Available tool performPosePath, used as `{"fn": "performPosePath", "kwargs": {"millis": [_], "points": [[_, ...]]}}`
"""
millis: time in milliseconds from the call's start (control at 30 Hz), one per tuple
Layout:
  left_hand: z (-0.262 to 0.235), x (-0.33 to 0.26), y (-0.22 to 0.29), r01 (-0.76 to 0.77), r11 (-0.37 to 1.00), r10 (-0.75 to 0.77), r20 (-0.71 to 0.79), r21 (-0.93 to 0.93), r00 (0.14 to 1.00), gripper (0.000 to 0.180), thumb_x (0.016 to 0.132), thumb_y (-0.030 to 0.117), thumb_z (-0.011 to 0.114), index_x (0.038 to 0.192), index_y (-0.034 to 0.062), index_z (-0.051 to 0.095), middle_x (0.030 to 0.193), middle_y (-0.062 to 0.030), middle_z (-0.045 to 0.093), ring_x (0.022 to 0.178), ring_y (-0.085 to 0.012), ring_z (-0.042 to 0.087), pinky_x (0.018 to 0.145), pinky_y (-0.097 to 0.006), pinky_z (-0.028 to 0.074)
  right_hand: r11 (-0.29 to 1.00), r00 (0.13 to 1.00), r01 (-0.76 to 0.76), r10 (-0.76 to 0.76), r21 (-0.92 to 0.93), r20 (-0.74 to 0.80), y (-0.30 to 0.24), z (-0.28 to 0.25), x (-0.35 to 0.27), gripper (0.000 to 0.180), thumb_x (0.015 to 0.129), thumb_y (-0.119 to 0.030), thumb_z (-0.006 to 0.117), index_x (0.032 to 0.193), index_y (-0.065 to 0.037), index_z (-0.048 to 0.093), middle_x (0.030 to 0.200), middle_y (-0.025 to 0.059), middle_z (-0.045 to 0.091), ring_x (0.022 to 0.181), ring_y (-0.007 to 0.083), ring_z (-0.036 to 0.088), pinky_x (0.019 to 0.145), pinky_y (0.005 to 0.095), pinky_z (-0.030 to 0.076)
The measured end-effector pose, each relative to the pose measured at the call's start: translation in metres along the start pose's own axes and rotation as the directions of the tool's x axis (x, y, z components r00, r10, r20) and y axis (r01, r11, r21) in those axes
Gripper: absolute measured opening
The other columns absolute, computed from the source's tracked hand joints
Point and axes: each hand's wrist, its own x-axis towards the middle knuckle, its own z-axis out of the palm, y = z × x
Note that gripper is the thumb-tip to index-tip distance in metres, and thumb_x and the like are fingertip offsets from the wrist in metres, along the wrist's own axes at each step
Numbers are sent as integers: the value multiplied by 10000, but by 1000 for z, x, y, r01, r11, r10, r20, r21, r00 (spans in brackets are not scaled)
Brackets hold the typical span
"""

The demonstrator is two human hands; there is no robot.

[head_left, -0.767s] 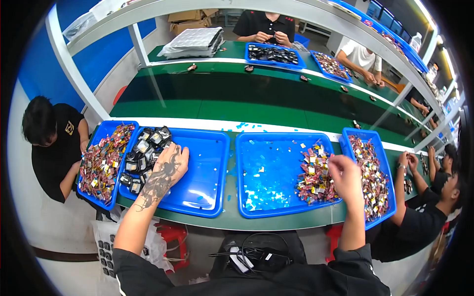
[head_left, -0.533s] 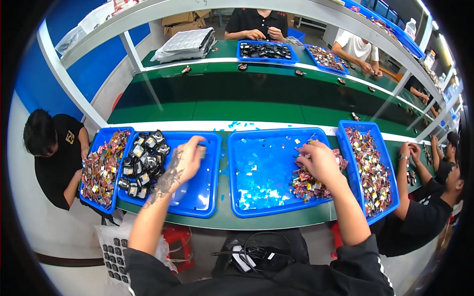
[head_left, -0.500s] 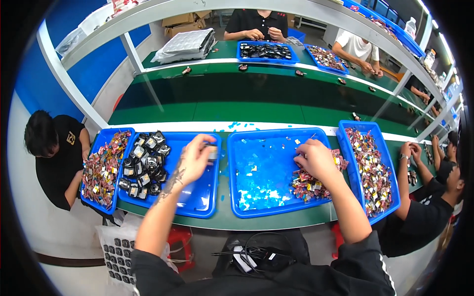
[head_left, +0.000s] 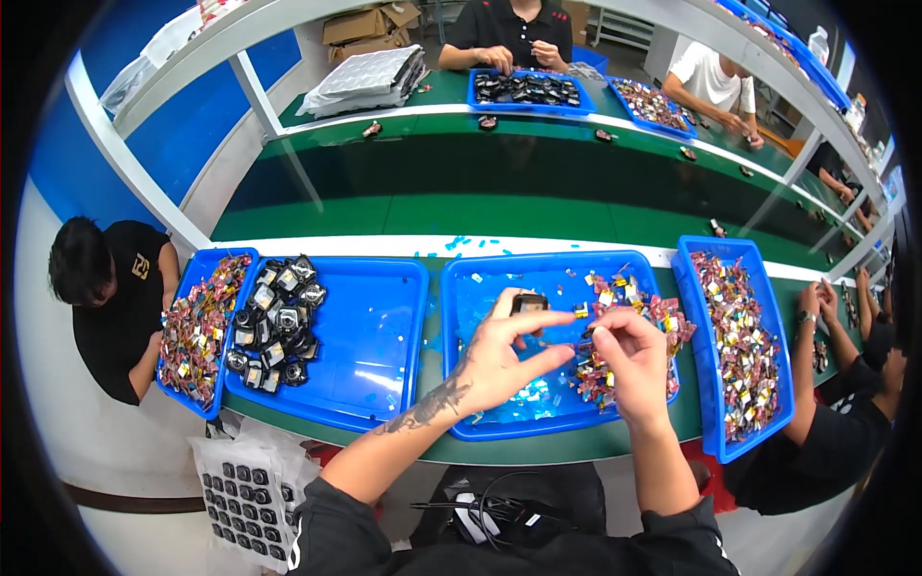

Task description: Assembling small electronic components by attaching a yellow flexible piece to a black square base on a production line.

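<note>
Here both hands meet over the middle blue tray [head_left: 461, 288], which sits at the near edge of the green surface [head_left: 384, 216]. The left hand [head_left: 504, 360] pinches a small dark square part [head_left: 529, 304] between thumb and forefinger, lifted just above the tray floor toward its far edge. The right hand [head_left: 624, 360] has its fingertips closed on a small piece beside the heap of coloured bits [head_left: 629, 312] that fills the tray's right side; what exactly it holds is too small to tell. The step in hand looks like fitting: one hand presents the dark part while the other brings a small bit to it. The next move likely calls for bringing the two grips together precisely, lining the small piece up with the dark part without dropping either into the heap. To the left along the near edge, a second tray [head_left: 384, 384] carries a cluster of similar dark parts [head_left: 274, 322] in its left half, and a narrower tray [head_left: 182, 403] at the left end is full of coloured bits. Another narrow tray [head_left: 711, 442] of bits stands at the right end. Other people work at both ends and across the far side.
</note>
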Motion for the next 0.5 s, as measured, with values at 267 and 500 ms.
{"fn": "performPosePath", "kwargs": {"millis": [267,500], "points": [[6,-11,-14,-62,998,62,-13,33,998,147,795,180,759,867,61,714,1087,-142,558,937,-281,614,786,-363,491,983,992,-84,67,164,108,14,10,-12,71,887,2,625,950,26,648,912,41,614,813,74,564,706,219,447],[-1,-18,-13,-80,991,82,-20,104,996,144,780,162,771,848,53,707,1082,-145,553,914,-286,618,763,-349,497,990,959,-90,115,-106,259,2,0,-4,55,878,-3,617,858,29,657,874,24,605,758,63,545,661,210,426]]}}
